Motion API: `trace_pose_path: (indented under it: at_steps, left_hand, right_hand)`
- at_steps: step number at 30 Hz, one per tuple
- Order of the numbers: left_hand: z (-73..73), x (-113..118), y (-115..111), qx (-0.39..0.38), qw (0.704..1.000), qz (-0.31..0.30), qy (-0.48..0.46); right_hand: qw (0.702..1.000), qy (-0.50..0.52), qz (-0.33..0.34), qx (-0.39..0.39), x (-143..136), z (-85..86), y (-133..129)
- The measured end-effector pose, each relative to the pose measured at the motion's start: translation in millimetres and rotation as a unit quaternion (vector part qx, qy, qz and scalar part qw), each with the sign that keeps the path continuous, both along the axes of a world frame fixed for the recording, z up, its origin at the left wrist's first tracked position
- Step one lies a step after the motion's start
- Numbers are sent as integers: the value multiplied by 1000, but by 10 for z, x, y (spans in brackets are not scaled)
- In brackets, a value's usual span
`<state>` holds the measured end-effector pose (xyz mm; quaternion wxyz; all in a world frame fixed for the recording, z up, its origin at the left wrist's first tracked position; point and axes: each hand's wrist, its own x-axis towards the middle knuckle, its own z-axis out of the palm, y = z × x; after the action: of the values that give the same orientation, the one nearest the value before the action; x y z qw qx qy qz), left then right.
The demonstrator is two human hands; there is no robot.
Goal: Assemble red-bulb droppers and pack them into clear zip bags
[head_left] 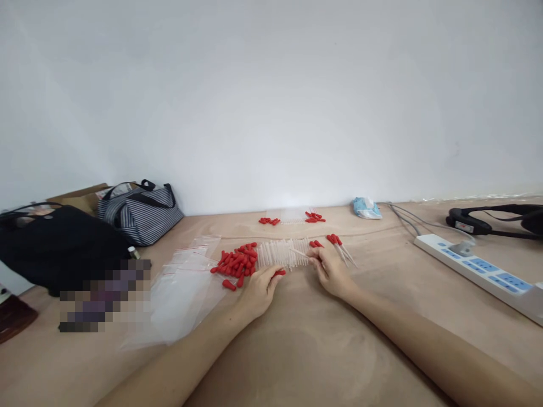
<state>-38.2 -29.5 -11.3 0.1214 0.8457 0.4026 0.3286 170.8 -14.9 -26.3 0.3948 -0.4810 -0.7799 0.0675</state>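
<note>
My left hand (259,291) is closed on a red rubber dropper bulb (279,272), pinched between thumb and fingers. My right hand (328,272) grips a thin pale dropper tube (300,252), whose free end points up and left. Beneath and behind it lies a row of similar clear tubes (271,252). A heap of red bulbs (235,263) sits just left of that row. Right of my right hand rest a few tubes with red bulbs fitted (339,246). Another red-tipped piece (316,243) is partly hidden by my right hand.
Clear plastic bags (182,299) lie left of the bulbs. Smaller groups of bulbs (314,216) and tubes (292,216) are near the wall. A power strip (479,271), a headset (470,221) and a blue packet (367,208) occupy the right; a striped bag (146,217) and black bag (63,249) the left.
</note>
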Motion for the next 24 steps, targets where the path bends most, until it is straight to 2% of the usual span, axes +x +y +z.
trace_pose_path:
  at_steps: [3, 5, 14, 19, 24]
  left_hand:
    - [-35, -10, 29, 17, 1000, 1, 3]
    - [-50, -13, 39, 22, 1000, 5, 4]
    - [-30, -11, 30, 8, 1000, 21, 5]
    - [39, 5, 8, -10, 1000, 12, -17]
    - [42, -4, -7, -11, 999, -6, -30]
  right_hand:
    - [996, 16, 81, 15, -22, -53, -139]
    - [994, 9, 109, 11, -27, -74, -180]
    - [994, -37, 102, 16, -36, -78, -170]
    - [992, -43, 112, 27, -76, -60, -208]
    - [991, -54, 126, 10, -60, -31, -219]
